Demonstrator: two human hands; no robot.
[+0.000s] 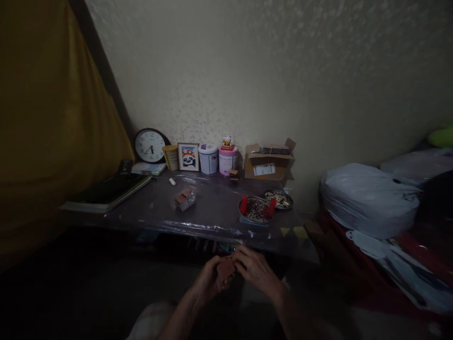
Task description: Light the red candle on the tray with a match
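Note:
Both my hands meet low in the view, in front of the table edge. My left hand and my right hand are closed around a small brown flat piece held between them. On the dark table above them stands a round tray of patterned pieces with two red items in it. A second round tray of patterned pieces sits behind it. A small stack of brown and grey pieces lies at the table's middle.
Along the wall stand a clock, a framed picture, a few tins and an opened cardboard box. A dark book lies at the left. Plastic bags pile up at the right. A yellow curtain hangs left.

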